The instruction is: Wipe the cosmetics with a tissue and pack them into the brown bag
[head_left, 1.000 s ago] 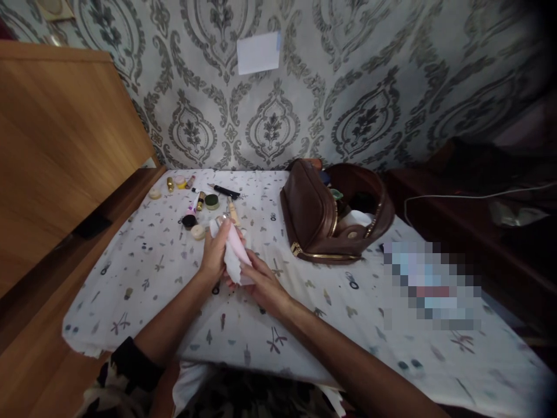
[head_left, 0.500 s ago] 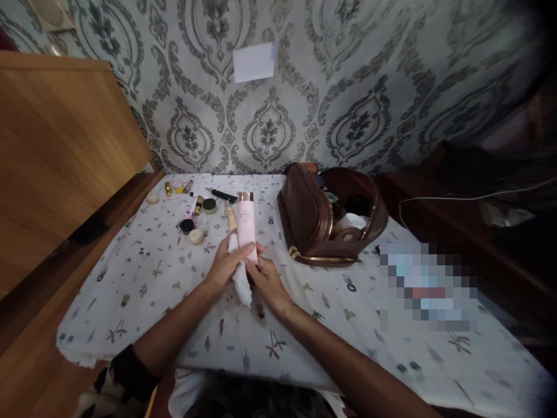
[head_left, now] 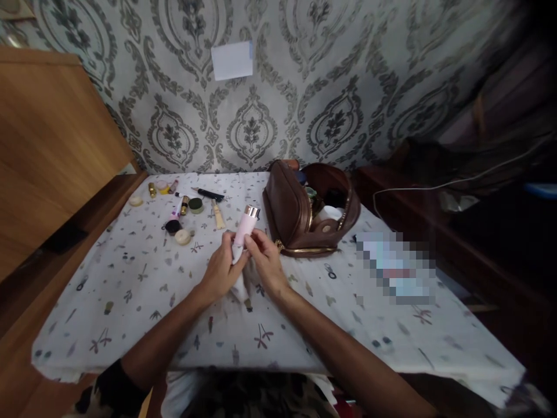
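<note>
A pale pink bottle (head_left: 246,227) with a shiny metallic cap is held over the table in front of me, its cap end leaning up and to the right. My right hand (head_left: 268,266) grips the bottle from the right, thumb and fingers round its body. My left hand (head_left: 219,270) is closed on a white cloth (head_left: 241,291) that presses against the bottle's lower left side and hangs below my fingers. The base of the bottle is hidden by my hands and the cloth. A small cream-coloured tube (head_left: 217,215) lies just beyond my left hand.
An unzipped brown leather bag (head_left: 289,217) with items inside stands right of my hands. Small jars, including a dark green one (head_left: 195,205), tubes and a black pencil (head_left: 209,194) lie at the back left. A blurred-out flat object (head_left: 395,267) lies right on the patterned tablecloth (head_left: 143,313).
The bottle has gone from nearly upright to leaning right, and my right fingers sit higher on it. The cream tube shows apart from it. The view has swung right.
</note>
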A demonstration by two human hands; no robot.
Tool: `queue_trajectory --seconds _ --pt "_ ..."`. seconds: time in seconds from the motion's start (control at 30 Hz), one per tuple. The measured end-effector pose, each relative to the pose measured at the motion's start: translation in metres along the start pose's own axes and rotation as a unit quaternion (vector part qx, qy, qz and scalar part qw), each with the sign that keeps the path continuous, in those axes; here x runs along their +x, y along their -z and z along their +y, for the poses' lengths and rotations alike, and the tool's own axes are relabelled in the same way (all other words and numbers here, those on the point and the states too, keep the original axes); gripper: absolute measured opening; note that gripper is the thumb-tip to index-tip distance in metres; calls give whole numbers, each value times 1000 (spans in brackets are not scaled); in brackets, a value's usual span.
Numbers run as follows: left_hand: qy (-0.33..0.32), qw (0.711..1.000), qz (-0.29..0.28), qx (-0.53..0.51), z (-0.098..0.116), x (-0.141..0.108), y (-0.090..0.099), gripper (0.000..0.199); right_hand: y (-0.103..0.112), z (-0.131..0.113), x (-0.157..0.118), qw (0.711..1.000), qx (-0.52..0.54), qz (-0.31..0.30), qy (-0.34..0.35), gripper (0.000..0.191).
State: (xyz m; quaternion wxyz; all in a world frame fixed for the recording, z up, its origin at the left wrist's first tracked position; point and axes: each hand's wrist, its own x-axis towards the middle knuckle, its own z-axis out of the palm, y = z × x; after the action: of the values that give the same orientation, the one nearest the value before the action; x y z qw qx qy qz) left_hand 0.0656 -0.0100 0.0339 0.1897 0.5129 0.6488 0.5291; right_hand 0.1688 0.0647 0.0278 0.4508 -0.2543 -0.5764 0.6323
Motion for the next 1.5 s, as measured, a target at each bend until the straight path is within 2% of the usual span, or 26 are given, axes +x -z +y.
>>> queue_trajectory --seconds 0.1,0.3,0.4,0.57,0.7,0.73,0.8,0.9,1.0,1.07,1.17,1.33,1.43,1.5 --pt "11 1000 13 23 0 -2 -2 27 -2 4 -1 1000 15 -18 -21 35" --pt "-8 996 50 75 -3 -4 -2 24 -9 8 -6 984 139 -67 -93 46" --pt "-12 993 79 90 -5 -2 -1 26 -12 9 -13 985 113 -66 -111 48" --pt "-6 989 144 20 -12 12 12 29 -15 15 -22 981 34 -118 -151 52" --pt "48 991 69 -107 -18 22 19 29 -19 15 -24 956 54 -121 -260 55" --pt "61 987 61 -135 -19 23 20 31 -19 15 -24 948 61 -123 -287 56" --pt "75 982 82 -155 -18 24 20 35 -21 14 -25 936 76 -146 -312 58" --pt "97 978 121 -142 -13 25 22 41 -21 13 -28 939 93 -190 -271 56" --pt "135 966 134 -173 -9 23 20 46 -23 14 -31 951 98 -193 -219 49" --pt "146 963 138 -182 -8 19 14 45 -24 16 -31 960 111 -161 -202 43" --pt "129 971 125 -155 -7 7 -2 44 -24 16 -27 973 136 -82 -166 39" --pt "81 985 44 -145 0 -14 -24 46 -14 2 -16 996 72 36 -41 35" --pt "49 989 0 -141 6 -20 -27 47 -8 -10 -9 993 88 82 3 41" --pt "60 987 -28 -146 8 -19 -25 50 -6 -17 -6 988 124 91 13 47"
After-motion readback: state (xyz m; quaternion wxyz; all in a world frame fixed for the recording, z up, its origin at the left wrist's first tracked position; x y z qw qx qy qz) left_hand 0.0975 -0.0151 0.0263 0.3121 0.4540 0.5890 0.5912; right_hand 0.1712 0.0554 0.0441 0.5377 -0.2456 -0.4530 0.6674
